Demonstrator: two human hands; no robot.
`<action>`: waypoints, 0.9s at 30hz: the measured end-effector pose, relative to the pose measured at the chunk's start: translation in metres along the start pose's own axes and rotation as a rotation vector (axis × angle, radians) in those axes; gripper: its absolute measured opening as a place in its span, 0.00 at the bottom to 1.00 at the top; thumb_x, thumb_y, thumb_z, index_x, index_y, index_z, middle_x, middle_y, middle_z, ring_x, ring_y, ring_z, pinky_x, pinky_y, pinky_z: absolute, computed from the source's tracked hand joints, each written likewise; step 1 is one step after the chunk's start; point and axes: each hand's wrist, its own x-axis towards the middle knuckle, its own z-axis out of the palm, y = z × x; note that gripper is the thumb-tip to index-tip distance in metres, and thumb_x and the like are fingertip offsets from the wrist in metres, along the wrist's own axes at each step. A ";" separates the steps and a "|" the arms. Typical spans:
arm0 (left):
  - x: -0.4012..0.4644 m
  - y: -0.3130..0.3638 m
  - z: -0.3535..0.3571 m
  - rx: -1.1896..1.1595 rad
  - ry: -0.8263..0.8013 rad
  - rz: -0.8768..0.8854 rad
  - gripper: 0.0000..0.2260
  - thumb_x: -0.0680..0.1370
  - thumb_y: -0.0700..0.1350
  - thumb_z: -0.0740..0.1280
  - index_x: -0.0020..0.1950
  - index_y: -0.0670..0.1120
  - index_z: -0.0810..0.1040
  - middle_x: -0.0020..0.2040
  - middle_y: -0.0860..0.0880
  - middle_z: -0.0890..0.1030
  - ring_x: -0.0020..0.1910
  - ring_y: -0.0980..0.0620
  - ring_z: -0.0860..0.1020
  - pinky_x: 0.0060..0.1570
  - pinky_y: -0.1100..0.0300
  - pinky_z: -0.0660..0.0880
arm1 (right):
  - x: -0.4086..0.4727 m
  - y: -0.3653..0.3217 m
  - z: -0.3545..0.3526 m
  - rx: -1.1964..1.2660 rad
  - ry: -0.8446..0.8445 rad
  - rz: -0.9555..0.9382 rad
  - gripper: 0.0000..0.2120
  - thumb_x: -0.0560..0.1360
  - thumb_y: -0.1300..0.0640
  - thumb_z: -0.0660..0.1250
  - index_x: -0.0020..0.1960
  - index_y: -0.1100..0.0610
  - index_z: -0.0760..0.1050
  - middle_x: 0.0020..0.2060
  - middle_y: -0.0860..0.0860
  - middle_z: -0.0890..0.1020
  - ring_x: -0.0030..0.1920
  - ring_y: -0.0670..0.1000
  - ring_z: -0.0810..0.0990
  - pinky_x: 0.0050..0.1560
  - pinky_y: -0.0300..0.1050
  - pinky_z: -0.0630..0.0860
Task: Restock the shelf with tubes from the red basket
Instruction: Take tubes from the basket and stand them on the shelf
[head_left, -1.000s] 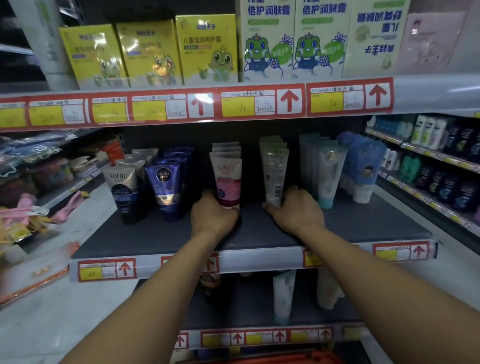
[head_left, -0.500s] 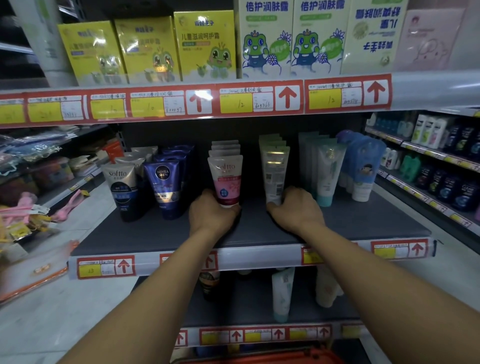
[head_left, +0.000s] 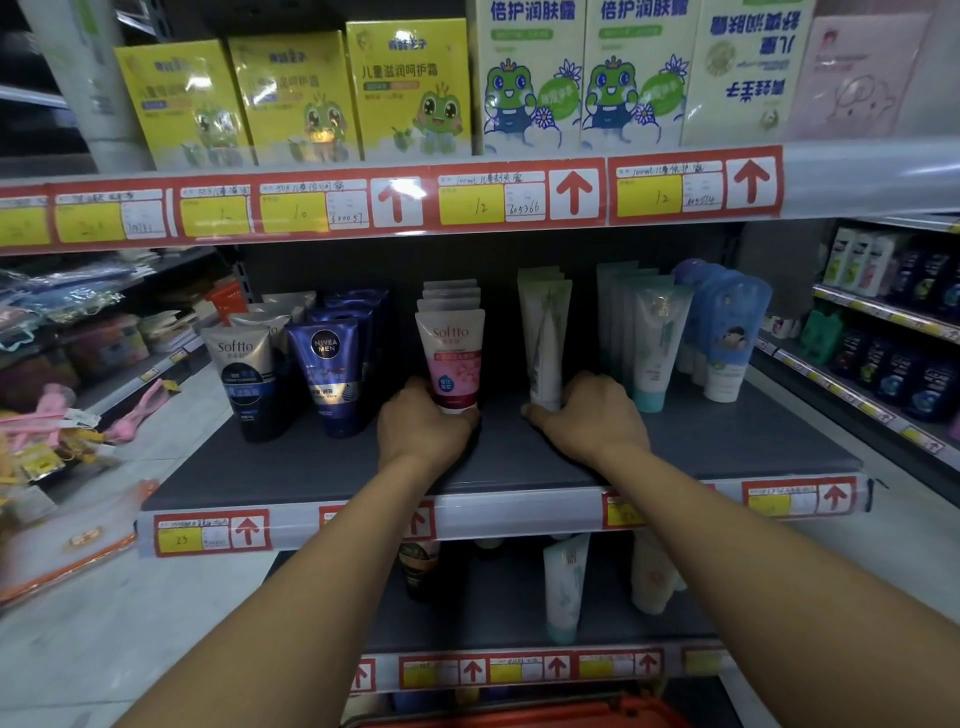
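My left hand (head_left: 422, 432) grips the base of a pink-and-white Softto tube (head_left: 453, 358) standing upright at the front of its row on the grey middle shelf (head_left: 311, 467). My right hand (head_left: 592, 422) holds the bottom of a pale green-white tube (head_left: 545, 338), also upright and turned edge-on, heading a row behind it. Only the rim of the red basket (head_left: 545, 713) shows at the bottom edge, below my arms.
Dark Softto tubes (head_left: 244, 379) and blue Nivea Men tubes (head_left: 332, 374) stand left of my hands. Teal tubes (head_left: 657, 343) and blue pouches (head_left: 730, 338) stand to the right. Yellow and white boxes fill the shelf above. A few tubes stand on the shelf below (head_left: 563, 587).
Both hands stay at the bases of the same tubes. The pale tube in my right hand has turned edge-on. The camera has shifted slightly.
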 end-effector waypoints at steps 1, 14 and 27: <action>0.000 0.000 0.000 0.002 -0.001 -0.001 0.22 0.71 0.57 0.77 0.60 0.47 0.80 0.56 0.46 0.85 0.56 0.43 0.83 0.51 0.57 0.78 | 0.000 0.000 0.000 0.005 -0.003 -0.001 0.30 0.68 0.33 0.71 0.57 0.56 0.78 0.51 0.54 0.81 0.49 0.57 0.82 0.41 0.47 0.78; 0.000 -0.001 0.000 0.014 -0.005 0.008 0.22 0.71 0.57 0.77 0.60 0.47 0.80 0.56 0.46 0.85 0.56 0.43 0.83 0.54 0.53 0.80 | 0.001 0.001 0.000 -0.008 -0.016 -0.024 0.22 0.70 0.38 0.70 0.54 0.54 0.77 0.52 0.54 0.81 0.49 0.57 0.81 0.46 0.50 0.80; 0.000 -0.001 -0.001 0.010 -0.007 0.010 0.22 0.71 0.57 0.77 0.59 0.47 0.80 0.55 0.46 0.85 0.55 0.43 0.83 0.54 0.52 0.80 | 0.000 0.001 0.000 -0.027 -0.016 -0.030 0.23 0.71 0.38 0.69 0.56 0.55 0.78 0.53 0.54 0.81 0.50 0.58 0.82 0.44 0.49 0.79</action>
